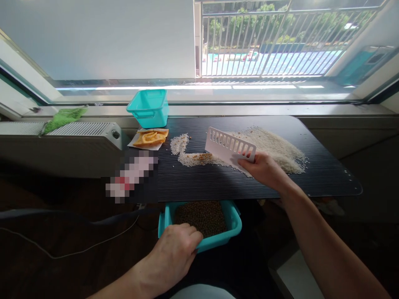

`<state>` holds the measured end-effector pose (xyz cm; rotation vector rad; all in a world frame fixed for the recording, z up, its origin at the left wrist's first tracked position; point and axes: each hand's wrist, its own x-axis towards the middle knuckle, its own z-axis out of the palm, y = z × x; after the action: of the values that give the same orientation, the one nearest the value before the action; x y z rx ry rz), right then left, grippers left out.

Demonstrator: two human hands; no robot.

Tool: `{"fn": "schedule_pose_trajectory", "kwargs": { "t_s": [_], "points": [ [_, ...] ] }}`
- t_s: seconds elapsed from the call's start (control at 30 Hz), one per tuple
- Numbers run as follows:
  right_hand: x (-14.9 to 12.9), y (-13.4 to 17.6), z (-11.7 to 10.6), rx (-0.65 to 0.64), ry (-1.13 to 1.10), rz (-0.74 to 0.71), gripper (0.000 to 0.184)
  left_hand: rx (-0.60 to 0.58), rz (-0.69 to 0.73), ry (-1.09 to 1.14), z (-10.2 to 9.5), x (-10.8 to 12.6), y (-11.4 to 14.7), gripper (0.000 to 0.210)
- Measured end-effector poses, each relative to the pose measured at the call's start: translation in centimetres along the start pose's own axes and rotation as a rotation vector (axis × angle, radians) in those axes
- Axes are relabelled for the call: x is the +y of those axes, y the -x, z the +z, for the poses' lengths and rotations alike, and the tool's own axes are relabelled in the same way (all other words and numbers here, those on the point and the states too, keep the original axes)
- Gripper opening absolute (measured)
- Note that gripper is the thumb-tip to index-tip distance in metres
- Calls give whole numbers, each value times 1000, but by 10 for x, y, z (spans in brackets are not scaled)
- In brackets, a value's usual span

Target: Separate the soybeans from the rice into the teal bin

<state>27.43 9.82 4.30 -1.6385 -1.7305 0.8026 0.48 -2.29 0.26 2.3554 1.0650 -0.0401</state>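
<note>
My right hand grips a flat white plastic scraper with a row of slots, held tilted over the dark tabletop. Beneath and behind it spreads a large pile of white grains that look like rice. A thinner trail of the same grains runs left, with some orange-brown bits mixed in. Below the table's front edge, my left hand is closed over the near rim of a turquoise plastic bin. Small round brown pellets or beans fill part of that bin.
A second turquoise bin stands at the table's back left. In front of it lies yellow-orange folded material on white paper. A radiator with a green cloth is at left. The black table meets the windowsill; a pixelated patch covers its left.
</note>
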Motion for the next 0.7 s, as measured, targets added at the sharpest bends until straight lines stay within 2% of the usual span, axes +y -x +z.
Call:
{"fn": "schedule_pose_trajectory", "kwargs": {
  "t_s": [0.1,0.33,0.57,0.7],
  "points": [
    [2,5,0,-27,-17,18,28,2,1,3,1,0,0,17],
    [7,18,-5,-108,-29,-37,27,-19,6,-7,-3,2,-2,14],
    [7,10,-1,-56,-27,-82,29,-17,12,-11,-2,0,-3,13],
    [10,10,0,-100,-38,-111,30,-6,14,-7,-1,-1,-1,13]
  ]
}}
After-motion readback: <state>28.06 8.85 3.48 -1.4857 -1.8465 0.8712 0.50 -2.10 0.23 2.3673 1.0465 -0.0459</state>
